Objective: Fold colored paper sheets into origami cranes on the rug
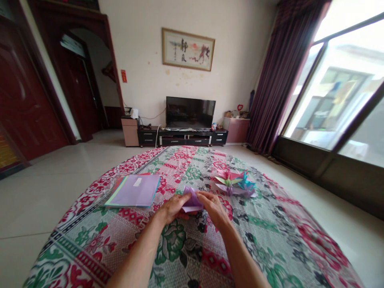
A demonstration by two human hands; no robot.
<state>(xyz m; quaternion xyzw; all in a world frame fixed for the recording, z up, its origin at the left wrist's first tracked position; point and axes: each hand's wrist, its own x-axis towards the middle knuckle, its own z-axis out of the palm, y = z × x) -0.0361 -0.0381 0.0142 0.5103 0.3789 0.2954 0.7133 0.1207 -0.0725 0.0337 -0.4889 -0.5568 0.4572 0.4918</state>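
A partly folded sheet of purple origami paper (193, 203) is held between both hands, just above the patterned cloth. My left hand (174, 207) grips its left side, the thumb lying on top and the fingers partly hidden below. On the right edge, my right hand (212, 205) pinches the paper between thumb and fingers. To the left lies a stack of coloured paper (135, 192), purple on top with a small white label. Several folded paper cranes (235, 184) in pink, green, blue and purple sit together to the right of my hands.
A round table with a red, green and grey floral tablecloth (192, 256) fills the foreground. Beyond it, a television (191, 113) stands on a low black cabinet (150, 138). Doors are at left; a dark curtain (267, 88) and large window are at right.
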